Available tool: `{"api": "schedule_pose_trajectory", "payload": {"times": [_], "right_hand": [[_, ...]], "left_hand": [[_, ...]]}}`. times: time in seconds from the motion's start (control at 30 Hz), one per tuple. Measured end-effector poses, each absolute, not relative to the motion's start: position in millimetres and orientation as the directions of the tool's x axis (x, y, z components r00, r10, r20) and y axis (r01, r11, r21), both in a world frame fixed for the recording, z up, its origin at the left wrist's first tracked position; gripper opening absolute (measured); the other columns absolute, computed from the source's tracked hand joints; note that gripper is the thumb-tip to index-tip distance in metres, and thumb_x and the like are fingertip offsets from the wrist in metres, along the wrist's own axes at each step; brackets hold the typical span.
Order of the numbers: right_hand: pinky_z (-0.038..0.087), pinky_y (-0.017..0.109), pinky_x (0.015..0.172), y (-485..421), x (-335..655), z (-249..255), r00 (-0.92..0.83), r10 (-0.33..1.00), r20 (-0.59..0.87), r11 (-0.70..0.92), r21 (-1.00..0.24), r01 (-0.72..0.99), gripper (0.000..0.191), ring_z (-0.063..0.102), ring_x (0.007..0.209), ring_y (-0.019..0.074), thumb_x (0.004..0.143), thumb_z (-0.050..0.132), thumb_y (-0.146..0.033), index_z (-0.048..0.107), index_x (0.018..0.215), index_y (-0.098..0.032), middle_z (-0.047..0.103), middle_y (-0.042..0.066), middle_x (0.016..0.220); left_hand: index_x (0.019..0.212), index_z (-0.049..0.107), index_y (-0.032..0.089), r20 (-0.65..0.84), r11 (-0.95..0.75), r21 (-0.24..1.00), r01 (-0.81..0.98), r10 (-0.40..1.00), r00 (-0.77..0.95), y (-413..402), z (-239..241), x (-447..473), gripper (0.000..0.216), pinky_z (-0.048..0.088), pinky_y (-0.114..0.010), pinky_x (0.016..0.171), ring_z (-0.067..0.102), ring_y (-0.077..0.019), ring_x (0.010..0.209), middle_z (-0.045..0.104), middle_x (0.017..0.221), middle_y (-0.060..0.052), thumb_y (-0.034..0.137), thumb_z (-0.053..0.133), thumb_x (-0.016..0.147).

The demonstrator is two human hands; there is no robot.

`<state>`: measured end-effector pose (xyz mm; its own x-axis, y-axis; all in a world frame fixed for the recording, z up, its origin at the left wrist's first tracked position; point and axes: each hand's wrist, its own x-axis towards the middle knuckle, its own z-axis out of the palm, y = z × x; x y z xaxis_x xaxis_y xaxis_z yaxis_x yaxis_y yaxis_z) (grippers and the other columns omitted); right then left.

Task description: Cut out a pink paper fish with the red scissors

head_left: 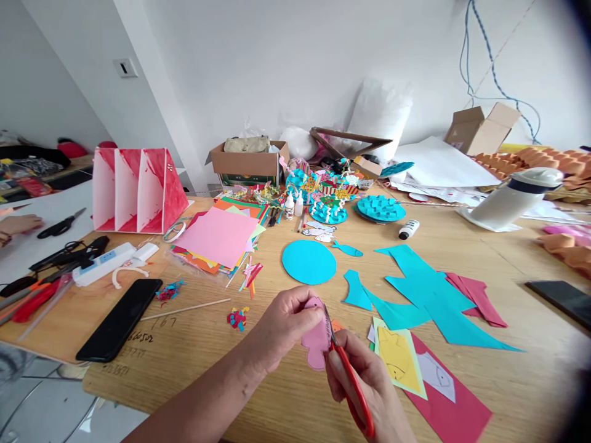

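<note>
My left hand (295,317) pinches a pink paper fish (316,338) near its top, where a small drawn eye shows. The fish hangs tail down over the table. My right hand (364,381) is closed round the red handles of a pair of scissors (354,387). Their blades point up along the fish's right edge, which has dark marks on it. Beyond my hands lies a blue paper circle (309,262). To the right are blue paper offcuts (429,286), a yellow sheet with drawn fish (392,357) and a dark red sheet (462,400).
A black phone (120,319) and a thin stick (189,309) lie left of my arm. A stack of coloured paper (219,237), glue bottles (289,207) and decorated blue discs (380,209) stand farther back. Another person's hand (18,227) rests at the far left.
</note>
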<state>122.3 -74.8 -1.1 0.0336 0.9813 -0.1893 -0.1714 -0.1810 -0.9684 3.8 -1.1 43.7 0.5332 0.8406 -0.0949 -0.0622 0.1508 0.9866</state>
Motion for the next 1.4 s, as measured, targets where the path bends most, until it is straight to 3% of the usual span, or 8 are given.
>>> {"api": "schedule_pose_trajectory", "payload": {"times": [0.23,0.57,0.87,1.17,1.4], "right_hand": [[0.028,0.017,0.040,-73.8,126.0,-8.4,-0.010,0.982,-0.191,-0.190,-0.972,-0.136,0.040,0.029,0.040,0.0060,0.075,0.055,-0.056,0.044,0.064,-0.019,0.037,-0.009,0.043],[0.025,0.017,0.038,-73.2,123.1,-7.2,0.070,0.976,-0.207,-0.201,-0.975,-0.090,0.038,0.031,0.038,0.0049,0.073,0.059,-0.053,0.047,0.061,-0.019,0.036,-0.009,0.043],[0.027,0.016,0.038,-71.0,127.4,-12.2,0.005,0.977,-0.214,-0.213,-0.976,-0.052,0.033,0.032,0.037,0.0051,0.073,0.061,-0.046,0.045,0.062,-0.019,0.038,-0.009,0.043],[0.025,0.017,0.037,-72.6,122.1,-5.9,0.070,0.972,-0.223,-0.219,-0.974,-0.065,0.043,0.029,0.036,0.0049,0.071,0.056,-0.059,0.045,0.060,-0.019,0.036,-0.010,0.040],[0.025,0.017,0.037,-72.5,121.7,-3.7,0.059,0.969,-0.241,-0.237,-0.969,-0.067,0.041,0.030,0.035,0.0048,0.070,0.057,-0.057,0.045,0.060,-0.019,0.037,-0.010,0.039]], "left_hand": [[0.061,0.041,0.017,-0.115,0.176,0.982,-0.068,0.842,0.527,-0.8,43.6,4.5,0.014,0.026,-0.021,0.048,0.033,-0.0080,0.051,0.039,0.054,0.005,0.022,0.047,0.073],[0.061,0.041,0.017,-0.121,0.180,0.982,-0.060,0.836,0.535,-0.2,42.2,3.1,0.015,0.025,-0.021,0.048,0.033,-0.0080,0.051,0.039,0.054,0.005,0.022,0.048,0.073],[0.060,0.040,0.017,-0.091,0.126,0.992,-0.033,0.854,0.513,-0.7,40.4,2.9,0.018,0.026,-0.021,0.049,0.033,-0.0079,0.052,0.038,0.054,0.006,0.022,0.045,0.076],[0.060,0.039,0.017,-0.071,0.083,0.997,0.001,0.849,0.524,0.8,39.6,0.8,0.021,0.026,-0.020,0.049,0.031,-0.0076,0.052,0.036,0.054,0.006,0.025,0.045,0.079],[0.061,0.040,0.017,-0.068,0.096,0.995,-0.023,0.838,0.542,0.9,38.3,0.6,0.021,0.026,-0.021,0.048,0.031,-0.0079,0.052,0.037,0.055,0.005,0.025,0.045,0.079]]}}
